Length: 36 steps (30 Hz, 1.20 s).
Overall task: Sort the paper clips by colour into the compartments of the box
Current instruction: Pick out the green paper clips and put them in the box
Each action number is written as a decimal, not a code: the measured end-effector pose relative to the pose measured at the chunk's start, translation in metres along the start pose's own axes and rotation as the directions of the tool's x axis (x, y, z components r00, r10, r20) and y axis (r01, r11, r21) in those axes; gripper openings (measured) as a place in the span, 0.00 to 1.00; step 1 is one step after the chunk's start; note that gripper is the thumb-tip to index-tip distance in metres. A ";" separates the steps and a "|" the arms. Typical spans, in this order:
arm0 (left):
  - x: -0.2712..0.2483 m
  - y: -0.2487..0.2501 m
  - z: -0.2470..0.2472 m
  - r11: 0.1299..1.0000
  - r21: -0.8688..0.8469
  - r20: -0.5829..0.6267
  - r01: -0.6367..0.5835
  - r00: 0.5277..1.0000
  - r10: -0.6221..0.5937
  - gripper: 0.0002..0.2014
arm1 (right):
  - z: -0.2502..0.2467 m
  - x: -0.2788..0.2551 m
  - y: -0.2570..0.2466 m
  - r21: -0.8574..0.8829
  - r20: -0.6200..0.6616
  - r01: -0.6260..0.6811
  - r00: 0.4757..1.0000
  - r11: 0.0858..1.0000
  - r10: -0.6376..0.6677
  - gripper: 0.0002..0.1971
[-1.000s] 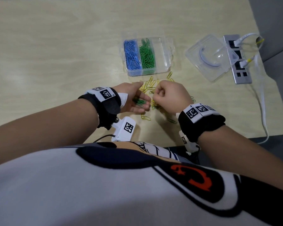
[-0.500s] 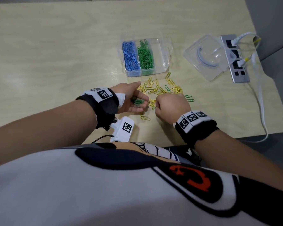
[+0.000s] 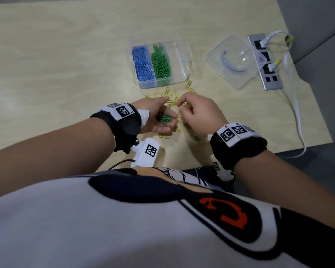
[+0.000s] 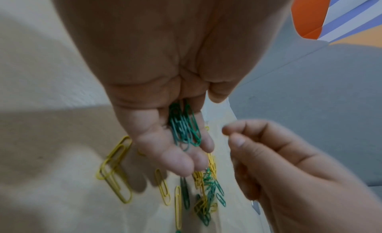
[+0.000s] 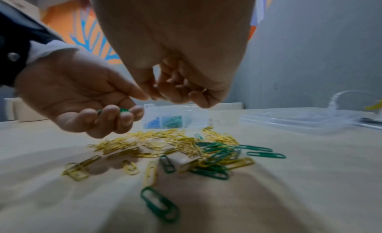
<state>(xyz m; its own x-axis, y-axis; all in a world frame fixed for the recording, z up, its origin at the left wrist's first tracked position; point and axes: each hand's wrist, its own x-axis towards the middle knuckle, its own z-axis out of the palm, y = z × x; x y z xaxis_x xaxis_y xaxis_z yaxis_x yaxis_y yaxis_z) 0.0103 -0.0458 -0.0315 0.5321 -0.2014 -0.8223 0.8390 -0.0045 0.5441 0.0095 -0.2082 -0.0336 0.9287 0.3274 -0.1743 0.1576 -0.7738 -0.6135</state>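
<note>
The left hand (image 3: pixel 159 118) is cupped palm-up just above the worktop (image 3: pixel 66 60), its fingers curled round a small bundle of green paper clips (image 4: pixel 184 128). The right hand (image 3: pixel 198 113) hovers beside it with thumb and forefinger nearly together; whether a clip sits between them I cannot tell. Below lies the mixed pile of yellow and green clips (image 5: pixel 186 146). The clear compartment box (image 3: pixel 179 55) stands beyond, blue and green sections filled, the third apparently bare. A good pick takes one green clip by its end, lifts it free of the tangled yellows, then drops it into the cupped palm, kept level.
</note>
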 end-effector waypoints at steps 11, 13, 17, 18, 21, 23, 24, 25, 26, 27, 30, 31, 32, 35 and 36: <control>-0.002 -0.001 0.000 0.999 0.024 -0.027 0.021 0.999 -0.021 0.26 | 0.006 -0.014 0.030 -0.405 0.103 -0.082 0.985 0.911 0.135 0.09; -0.003 0.000 0.003 0.999 0.030 -0.022 0.021 1.000 -0.021 0.26 | 0.013 -0.014 0.028 -0.455 0.098 -0.044 0.990 0.889 0.100 0.08; -0.004 0.000 0.006 0.999 0.040 -0.027 0.022 0.999 -0.021 0.26 | 0.018 -0.010 0.025 -0.457 0.112 -0.097 0.980 0.884 0.166 0.06; -0.004 0.000 0.006 0.999 0.044 -0.031 0.021 0.999 -0.020 0.26 | 0.017 -0.010 0.024 -0.455 0.131 -0.106 0.974 0.884 0.184 0.06; -0.003 -0.001 0.008 0.998 0.053 -0.038 0.023 0.999 -0.021 0.26 | 0.009 -0.009 0.022 -0.409 0.130 -0.092 0.979 0.908 0.158 0.04; -0.001 -0.001 0.011 0.998 0.051 -0.036 0.019 0.999 -0.017 0.26 | 0.003 -0.011 0.016 -0.208 0.106 -0.076 0.989 0.975 0.100 0.01; 0.000 -0.002 0.013 0.999 0.047 -0.038 0.015 0.999 -0.013 0.26 | 0.000 -0.011 0.012 -0.084 0.116 -0.057 0.991 0.995 0.067 0.00; 0.002 -0.001 0.016 0.999 0.040 -0.041 0.011 0.999 -0.010 0.26 | -0.003 -0.012 0.007 0.013 0.131 -0.043 0.991 0.999 0.041 0.01; 0.003 -0.001 0.018 0.999 0.034 -0.038 0.009 0.999 -0.008 0.25 | -0.006 -0.013 0.004 0.076 0.138 -0.038 0.990 0.996 0.027 0.01; 0.003 0.000 0.021 0.999 0.035 -0.027 0.010 1.000 -0.009 0.25 | -0.009 -0.014 0.004 0.098 0.132 -0.040 0.991 0.994 0.027 0.01; 0.004 0.002 0.025 0.998 0.057 0.006 0.025 1.000 -0.025 0.25 | -0.015 -0.017 0.016 -0.061 0.134 -0.055 0.989 0.997 0.062 0.03; 0.005 0.003 0.025 0.998 0.059 0.009 0.028 1.000 -0.029 0.25 | -0.016 -0.019 0.022 -0.198 0.186 -0.041 0.979 0.979 0.079 0.04; 0.006 0.003 0.026 0.998 0.062 0.008 0.030 1.000 -0.030 0.25 | -0.015 -0.022 0.026 -0.334 0.246 -0.011 0.964 0.942 0.099 0.04; 0.006 0.003 0.029 0.997 0.077 0.005 0.031 1.000 -0.031 0.25 | -0.005 -0.030 0.034 -0.526 0.288 0.062 0.951 0.848 0.110 0.06; 0.006 0.003 0.030 0.996 0.079 0.003 0.030 1.000 -0.031 0.25 | -0.001 -0.031 0.034 -0.533 0.264 0.059 0.959 0.844 0.100 0.06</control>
<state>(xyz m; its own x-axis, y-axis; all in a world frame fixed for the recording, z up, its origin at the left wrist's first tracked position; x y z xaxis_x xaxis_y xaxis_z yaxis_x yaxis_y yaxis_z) 0.0129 -0.0766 -0.0302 0.5058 -0.2041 -0.8382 0.8433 -0.0880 0.5302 -0.0139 -0.2457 -0.0481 0.8181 0.3797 -0.4318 0.3666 -0.9230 -0.1170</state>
